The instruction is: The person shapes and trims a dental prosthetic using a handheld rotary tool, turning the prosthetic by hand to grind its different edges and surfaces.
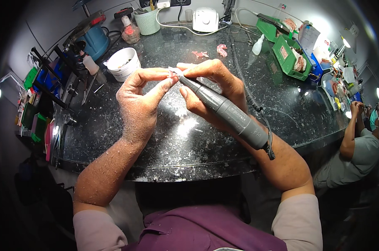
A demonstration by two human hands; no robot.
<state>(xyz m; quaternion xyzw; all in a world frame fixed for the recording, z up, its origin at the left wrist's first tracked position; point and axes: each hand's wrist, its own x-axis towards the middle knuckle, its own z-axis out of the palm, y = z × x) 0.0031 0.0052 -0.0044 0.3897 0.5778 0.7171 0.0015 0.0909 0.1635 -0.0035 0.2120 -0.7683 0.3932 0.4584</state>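
My right hand [223, 81] grips a dark grey rotary handpiece [228, 112], its thick rear end slanting down toward my right forearm. My left hand [140, 94], dusted with pale powder, pinches a small pinkish-white dental piece [173, 73] between thumb and fingertips. The tip of the handpiece meets this piece or lies right beside it; fingers hide most of both. Beyond my hands, two pink denture pieces lie on the speckled black worktop [172, 146]: a curved one [221, 50] and a flatter one [200, 54].
A white tub [123, 63] stands left of my left hand. Behind are a mint-green holder [147, 21], a pink-capped bottle [130, 31] and a white control box [205, 19]. A coiled cord [249, 90] runs beside my right hand. Green trays [290, 58] hold dental models. Another person [354, 152] sits at right.
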